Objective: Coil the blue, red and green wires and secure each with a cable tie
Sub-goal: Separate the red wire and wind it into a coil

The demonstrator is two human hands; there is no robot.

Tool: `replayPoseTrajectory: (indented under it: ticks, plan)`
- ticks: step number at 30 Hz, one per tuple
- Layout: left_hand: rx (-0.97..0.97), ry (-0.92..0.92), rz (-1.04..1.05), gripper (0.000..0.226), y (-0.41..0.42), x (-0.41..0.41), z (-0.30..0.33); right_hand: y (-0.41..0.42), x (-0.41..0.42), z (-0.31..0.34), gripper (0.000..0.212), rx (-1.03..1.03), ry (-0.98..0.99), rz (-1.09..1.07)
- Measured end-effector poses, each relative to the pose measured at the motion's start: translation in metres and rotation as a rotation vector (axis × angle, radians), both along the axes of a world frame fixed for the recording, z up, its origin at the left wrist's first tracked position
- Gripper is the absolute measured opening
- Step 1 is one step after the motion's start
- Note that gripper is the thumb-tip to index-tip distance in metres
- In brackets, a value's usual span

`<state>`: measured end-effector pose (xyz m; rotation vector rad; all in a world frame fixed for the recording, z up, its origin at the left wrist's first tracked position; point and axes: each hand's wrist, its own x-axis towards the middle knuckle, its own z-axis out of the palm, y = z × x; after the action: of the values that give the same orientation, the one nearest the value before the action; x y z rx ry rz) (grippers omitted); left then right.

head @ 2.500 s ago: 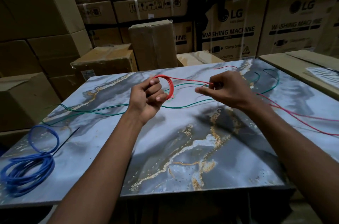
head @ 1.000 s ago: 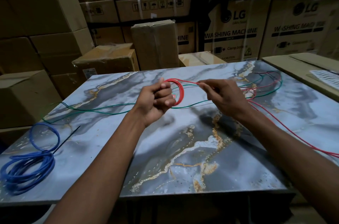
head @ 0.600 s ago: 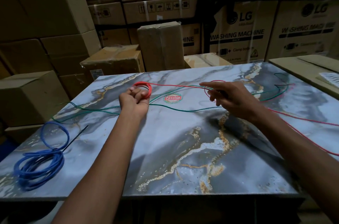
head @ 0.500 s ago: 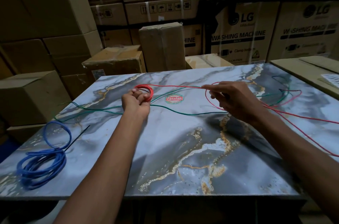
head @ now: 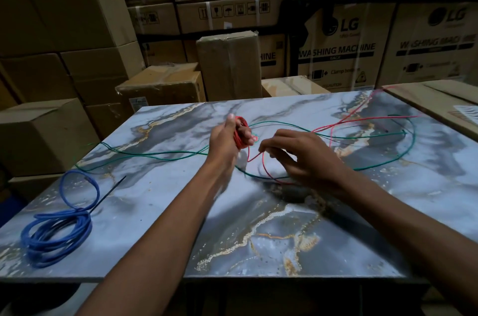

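Blue wire (head: pixel 55 233) coiled on desk (head: pixel 160 212), red coil (head: pixel 241 136) gripped in left hand (head: pixel 225 140), right hand (head: pixel 300 158) pinching slack, green wire (head: pixel 155 154) untouched.

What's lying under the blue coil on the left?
A black cable tie pokes out from beneath the blue coil and angles up-right across the marble table. Its near end is covered by the coil's loops, so fastening can't be judged.

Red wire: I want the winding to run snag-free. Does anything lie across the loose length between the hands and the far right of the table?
Yes. The green wire crosses the loose red wire right of the right hand.
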<state>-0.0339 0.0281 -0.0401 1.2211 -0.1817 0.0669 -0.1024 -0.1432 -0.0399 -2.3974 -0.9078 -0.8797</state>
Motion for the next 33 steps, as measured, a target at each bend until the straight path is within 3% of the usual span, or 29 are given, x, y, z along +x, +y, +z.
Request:
replayPoseTrajectory:
  ticks: [7,12,19,24,26,28,30,33]
  plan:
    - [0.342,-0.158,-0.186,0.038,-0.016,-0.017,-0.009,-0.005,-0.001,0.009,0.02,0.286,-0.08,-0.024]
    - [0.402,-0.168,-0.3,0.038,-0.021,-0.024,-0.005,-0.019,0.009,0.008,0.017,0.346,-0.168,-0.16]
    - [0.256,-0.087,-0.386,0.048,-0.02,-0.032,0.006,-0.034,0.013,0.011,0.028,0.349,-0.164,-0.285]
    - [0.056,0.019,-0.454,0.041,-0.014,-0.031,0.013,-0.046,0.019,0.008,0.067,0.238,-0.03,-0.451]
    - [-0.06,0.087,-0.458,0.04,-0.007,-0.028,0.018,-0.06,0.022,0.008,0.062,0.086,0.098,-0.512]
    - [-0.172,0.118,-0.426,0.04,0.002,-0.025,0.023,-0.078,0.027,0.006,0.042,-0.013,0.243,-0.554]
    - [-0.249,0.132,-0.37,0.04,0.008,-0.022,0.026,-0.09,0.029,0.005,0.027,-0.009,0.294,-0.576]
    - [-0.35,0.168,-0.275,0.04,0.012,-0.018,0.025,-0.092,0.028,0.006,0.034,0.058,0.258,-0.532]
